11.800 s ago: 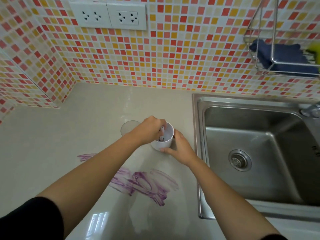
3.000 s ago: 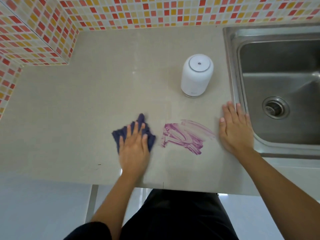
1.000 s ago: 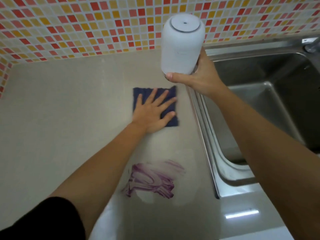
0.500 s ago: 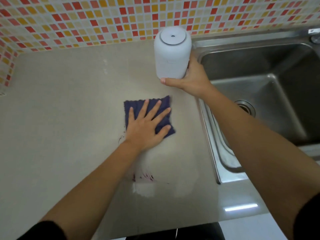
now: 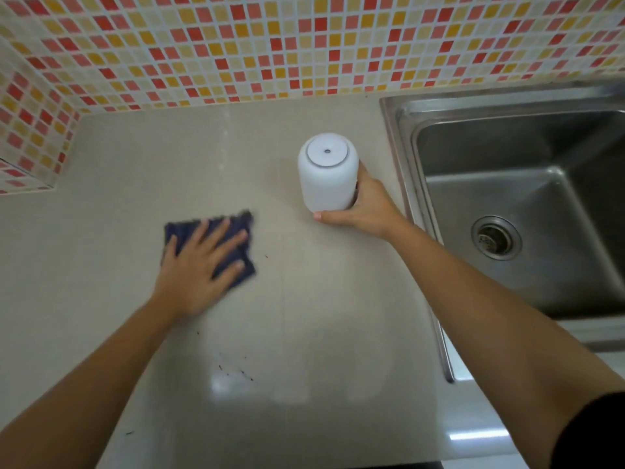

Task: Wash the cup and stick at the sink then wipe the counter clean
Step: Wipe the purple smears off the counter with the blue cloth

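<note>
I see white cup [image 5: 327, 172] | navy cloth [image 5: 236, 228] | beige tabletop [image 5: 135, 157], dark specks | red-orange-yellow mosaic wall [image 5: 270, 45] | grey steel sink [image 5: 507, 184]

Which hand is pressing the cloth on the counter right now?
The left hand, spread flat on the dark blue cloth on the counter. The right hand is instead wrapped round the upside-down white cup beside the sink.

A home kitchen is shown. A beige counter [image 5: 321, 299] is backed by a wall [image 5: 270, 45] tiled in small red, orange and cream squares, and a steel sink [image 5: 507, 137] with a round drain [image 5: 496, 237] is set into it at the right.
</note>
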`<state>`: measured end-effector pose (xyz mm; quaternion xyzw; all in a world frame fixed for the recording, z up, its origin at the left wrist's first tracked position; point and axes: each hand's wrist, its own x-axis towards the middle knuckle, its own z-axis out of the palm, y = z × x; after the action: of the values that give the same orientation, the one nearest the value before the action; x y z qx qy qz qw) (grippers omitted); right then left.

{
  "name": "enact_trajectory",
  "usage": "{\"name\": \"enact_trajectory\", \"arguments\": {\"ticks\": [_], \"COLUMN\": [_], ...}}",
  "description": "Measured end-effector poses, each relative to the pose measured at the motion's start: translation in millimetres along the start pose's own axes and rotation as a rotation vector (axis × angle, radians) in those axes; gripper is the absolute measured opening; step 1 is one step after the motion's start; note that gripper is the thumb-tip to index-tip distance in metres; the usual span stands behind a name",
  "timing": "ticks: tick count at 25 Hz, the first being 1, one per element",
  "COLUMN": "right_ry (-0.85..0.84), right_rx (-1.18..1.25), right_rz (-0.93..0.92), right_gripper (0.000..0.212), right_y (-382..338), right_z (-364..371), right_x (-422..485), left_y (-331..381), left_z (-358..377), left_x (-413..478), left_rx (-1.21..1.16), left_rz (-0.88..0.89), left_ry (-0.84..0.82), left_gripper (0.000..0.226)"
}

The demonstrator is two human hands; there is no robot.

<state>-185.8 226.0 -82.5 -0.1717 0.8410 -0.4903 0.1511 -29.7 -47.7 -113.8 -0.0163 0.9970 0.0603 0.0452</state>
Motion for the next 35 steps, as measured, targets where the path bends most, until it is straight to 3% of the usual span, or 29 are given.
{"name": "enact_trajectory", "arguments": {"ticks": [2,4,8,12,15,17,18,20,23,27,30,32,33,35], "right_ry": [0.002,0.011,-0.052,-0.065,0.036,0.049,0.021,-0.008,-0.003,0.003,0.003,0.005,0.004,-0.027], "right_rx": [0.001,0.015,-0.042,-0.255,-0.520,-0.686,-0.744,-0.808,-0.877,-0.916,-0.915,-0.922,-0.912,-0.830], "right_rz": [0.011,0.008,0.010,0.078,0.129,0.134,0.153,0.167,0.099,0.082,0.064,0.038,0.024,0.026], "right_gripper": [0.093,0.092,0.102,0.135,0.109,0.094,0.092,0.093,0.095,0.088,0.081,0.078,0.077,0.074], "right_y": [2.9,4.7,-0.5,2.1,21.8,34.2,40.6,48.1,53.4,57.4,61.9,70.2,72.3,69.8], "right_z": [6.6,7.3,7.7,-1.4,-13.3,-11.8,-9.2,-5.0,-2.8,0.2,2.0,2.1,1.4,-4.7], "right_x": [-2.5,-4.0,-9.0,-27.9,-92.7,-140.1,-156.2,-176.0,-189.2,-191.6,-186.5,-185.1,-183.8,-183.6], "left_y": [-5.2,11.7,39.6,6.9,-36.5,-31.2,-15.3,33.8,105.1,75.9,32.7,57.7,84.5,148.8], "left_z": [-4.7,-0.6,14.0,15.3,1.9,-4.1,-2.1,5.7,25.5,27.3,17.0,17.7,21.5,31.3], "left_x": [51.3,73.4,-20.9,-113.3,-69.7,-18.0,1.6,15.8,-49.8,-149.2,-115.6,-73.6,-59.0,-53.5], "left_rx": [-0.055,-0.070,0.010,0.075,0.059,-0.021,-0.034,-0.036,0.009,0.062,0.054,-0.025,-0.033,-0.006], "left_rz": [-0.181,-0.192,0.106,0.295,0.007,-0.233,-0.261,-0.156,0.169,0.426,0.169,-0.044,-0.075,0.026], "left_ry": [-0.017,-0.027,0.080,-0.023,0.020,0.022,0.022,0.025,0.089,-0.010,0.038,0.032,0.036,0.074], "left_gripper": [0.058,0.053,0.055,0.056,0.060,0.060,0.059,0.058,0.053,0.048,0.048,0.053,0.056,0.054]}}
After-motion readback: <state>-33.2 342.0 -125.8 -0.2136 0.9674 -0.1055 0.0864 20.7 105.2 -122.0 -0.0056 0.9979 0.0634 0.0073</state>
